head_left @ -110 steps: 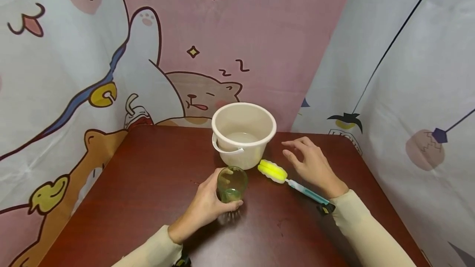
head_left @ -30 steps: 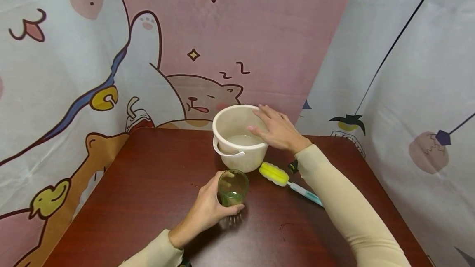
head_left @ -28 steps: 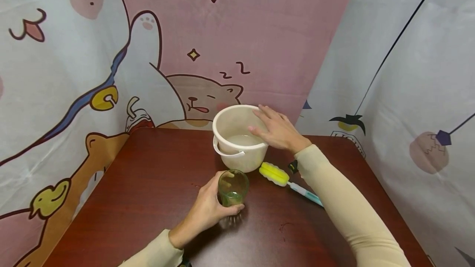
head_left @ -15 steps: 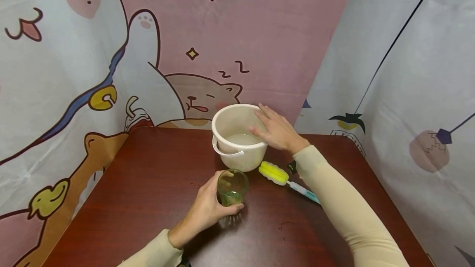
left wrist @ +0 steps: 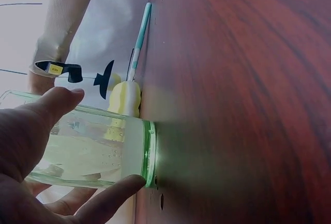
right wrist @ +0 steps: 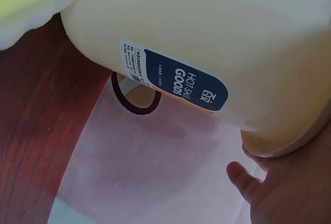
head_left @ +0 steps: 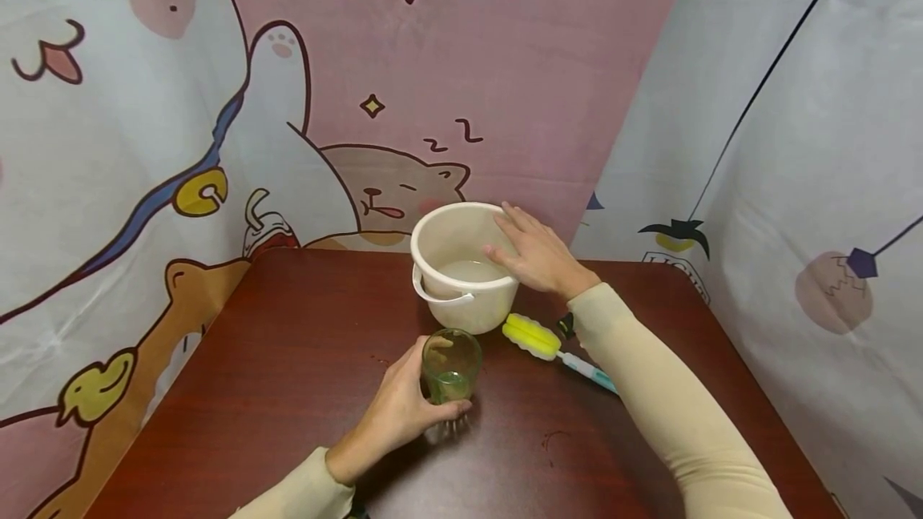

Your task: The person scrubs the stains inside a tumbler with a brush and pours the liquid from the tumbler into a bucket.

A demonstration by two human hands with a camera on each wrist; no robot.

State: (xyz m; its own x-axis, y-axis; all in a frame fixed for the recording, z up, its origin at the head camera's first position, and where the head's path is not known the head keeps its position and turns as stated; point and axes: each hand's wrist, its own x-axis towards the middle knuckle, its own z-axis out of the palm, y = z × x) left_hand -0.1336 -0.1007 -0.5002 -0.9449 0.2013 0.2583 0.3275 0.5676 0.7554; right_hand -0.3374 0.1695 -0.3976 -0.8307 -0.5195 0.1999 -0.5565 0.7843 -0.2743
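My left hand (head_left: 404, 400) grips a clear green glass (head_left: 451, 363), its thumb on the near side and its fingers round the far side. The glass stands upright, its base at the tabletop in the left wrist view (left wrist: 150, 154). My right hand (head_left: 542, 259) rests on the right rim of a cream bucket (head_left: 469, 315), fingers fairly straight and thumb reaching over the opening. In the right wrist view a label (right wrist: 186, 81) shows on the bucket's wall. Right of the bucket lies a bottle brush (head_left: 532, 336) with a yellow sponge head; my sleeve hides its handle end.
Everything sits on a dark red wooden table (head_left: 310, 359). The bucket's white handle (head_left: 443, 297) hangs at its front left. Printed cloth walls (head_left: 548, 62) close off the back and sides. Pale liquid or a pale bottom (head_left: 472, 271) shows inside the bucket.
Since the oldest frame, my right hand has moved left from above the brush onto the bucket's rim. Over the last second both hands have stayed nearly still; the glass remains in the left hand.
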